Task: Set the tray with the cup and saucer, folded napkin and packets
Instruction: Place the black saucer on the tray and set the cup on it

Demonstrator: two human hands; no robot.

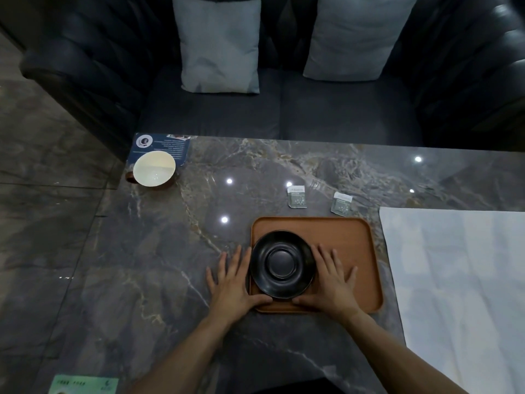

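Note:
A black saucer (282,263) sits on the left part of the brown tray (346,240), overhanging its left rim a little. My left hand (233,282) lies flat on the table at the saucer's left, fingers spread, thumb at its near edge. My right hand (333,280) lies flat on the tray at the saucer's right, thumb likewise at the near edge. A brown cup with a white inside (154,169) stands at the table's far left. Two small green-and-white packets (297,196) (342,204) lie just beyond the tray. A large pale napkin (460,294) is spread unfolded at the right.
The table is glossy dark marble (170,251) with ceiling-light reflections. A blue card (167,146) lies under and behind the cup. A green card (85,385) sits at the near left edge. A dark sofa with two pale cushions (220,44) stands beyond the table.

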